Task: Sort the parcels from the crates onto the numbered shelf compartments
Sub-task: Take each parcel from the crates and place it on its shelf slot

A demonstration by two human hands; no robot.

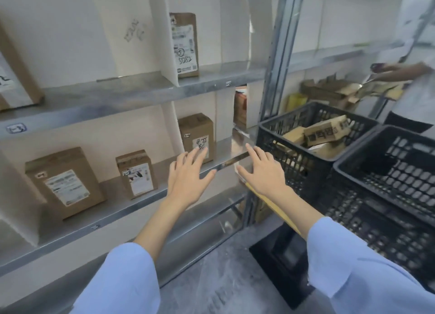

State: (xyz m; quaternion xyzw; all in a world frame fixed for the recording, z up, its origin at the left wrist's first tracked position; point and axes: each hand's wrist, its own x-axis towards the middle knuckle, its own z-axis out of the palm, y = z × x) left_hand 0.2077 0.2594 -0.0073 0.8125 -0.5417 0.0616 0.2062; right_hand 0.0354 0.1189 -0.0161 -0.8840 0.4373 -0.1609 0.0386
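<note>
Left hand point(188, 173), right hand point(262, 171) released, fingers spread; brown white-labelled parcel point(196, 134) upright on shelf point(224, 149).

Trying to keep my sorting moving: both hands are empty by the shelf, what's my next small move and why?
Probably reach the right hand into the black crate beside the shelf and take a brown parcel. Both the right hand and the left hand are open, holding nothing, and that crate has parcels lying in it.

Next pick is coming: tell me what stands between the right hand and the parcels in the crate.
Only the crate's mesh wall, just beside the right hand; the parcels lie behind it. The top looks open.
</note>
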